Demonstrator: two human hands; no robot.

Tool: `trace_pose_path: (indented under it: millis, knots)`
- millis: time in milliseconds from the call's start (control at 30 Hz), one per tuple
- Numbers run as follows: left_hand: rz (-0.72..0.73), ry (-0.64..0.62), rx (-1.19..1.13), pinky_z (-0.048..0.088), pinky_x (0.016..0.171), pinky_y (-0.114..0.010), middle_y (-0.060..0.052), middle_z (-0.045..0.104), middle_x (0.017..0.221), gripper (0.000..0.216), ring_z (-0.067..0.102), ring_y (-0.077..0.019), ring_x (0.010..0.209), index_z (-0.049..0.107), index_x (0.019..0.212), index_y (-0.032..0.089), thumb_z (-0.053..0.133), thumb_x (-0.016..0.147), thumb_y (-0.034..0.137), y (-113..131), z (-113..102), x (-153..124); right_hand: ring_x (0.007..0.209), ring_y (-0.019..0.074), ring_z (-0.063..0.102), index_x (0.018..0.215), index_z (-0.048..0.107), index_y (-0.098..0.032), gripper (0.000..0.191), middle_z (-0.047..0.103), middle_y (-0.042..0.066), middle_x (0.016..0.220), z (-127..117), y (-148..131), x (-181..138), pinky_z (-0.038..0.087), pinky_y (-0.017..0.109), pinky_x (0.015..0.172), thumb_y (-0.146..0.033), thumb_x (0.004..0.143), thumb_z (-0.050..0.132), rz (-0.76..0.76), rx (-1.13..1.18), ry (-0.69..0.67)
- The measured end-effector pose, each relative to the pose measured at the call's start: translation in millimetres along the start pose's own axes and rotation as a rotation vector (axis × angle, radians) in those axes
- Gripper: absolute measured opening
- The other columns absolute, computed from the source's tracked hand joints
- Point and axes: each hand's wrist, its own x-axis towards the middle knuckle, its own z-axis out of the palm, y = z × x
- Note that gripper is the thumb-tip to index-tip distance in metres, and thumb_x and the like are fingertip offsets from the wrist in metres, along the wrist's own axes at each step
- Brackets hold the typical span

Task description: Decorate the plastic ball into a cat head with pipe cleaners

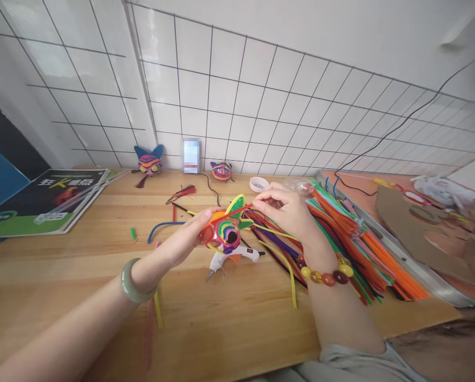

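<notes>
My left hand (185,239) is closed around a small colourful pipe-cleaner mask (225,229) with a green and yellow ear, held above the wooden table (229,323). My right hand (285,209) pinches a red pipe cleaner (237,211) that runs to the top of the mask. A white glue gun (231,258) lies on the table just under the mask. A jade bangle sits on my left wrist and a beaded bracelet on my right.
A big heap of coloured pipe cleaners (352,233) lies at the right. Two finished masks (150,162) (221,171) and a phone (191,155) stand by the wire-grid wall. Books (50,199) lie at the left, a tape roll (258,184) behind, cardboard (416,228) far right.
</notes>
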Motion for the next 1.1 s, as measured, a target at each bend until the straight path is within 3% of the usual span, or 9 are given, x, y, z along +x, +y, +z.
trace_pose_path:
  millis: [233, 600, 1100]
  knots:
    - [-0.058, 0.028, -0.026, 0.052, 0.087, -0.033, -0.007, 0.071, 0.128, 0.046, 0.067, -0.0274, 0.110, 0.065, 0.131, 0.028, 0.067, 0.089, 0.046, 3.6, 3.0, -0.1, 0.068, 0.0134, 0.052, 0.080, 0.073, -0.023, 0.010, 0.062, 0.001, 0.085, -0.5, 2.3, 0.1, 0.040, 0.028, 0.060, -0.026, 0.089, 0.069, 0.000, -0.001, 0.001]
    - [-0.087, -0.024, -0.061, 0.051, 0.087, -0.035, -0.008, 0.073, 0.121, 0.046, 0.067, -0.0271, 0.106, 0.065, 0.130, 0.027, 0.070, 0.086, 0.040, 6.9, 2.7, -0.5, 0.068, 0.0131, 0.052, 0.083, 0.074, -0.024, 0.009, 0.061, 0.001, 0.084, 1.3, -0.5, -1.0, 0.041, 0.028, 0.060, -0.027, 0.090, 0.069, -0.002, -0.001, -0.004]
    - [0.074, -0.008, -0.208, 0.053, 0.092, -0.038, -0.009, 0.067, 0.133, 0.048, 0.064, -0.0290, 0.115, 0.064, 0.129, 0.024, 0.073, 0.084, 0.036, 7.8, 1.7, -1.3, 0.077, 0.0156, 0.060, 0.083, 0.070, -0.022, 0.012, 0.065, 0.002, 0.085, -1.6, -22.0, -4.4, 0.047, 0.030, 0.068, -0.022, 0.093, 0.065, -0.011, -0.010, -0.036]
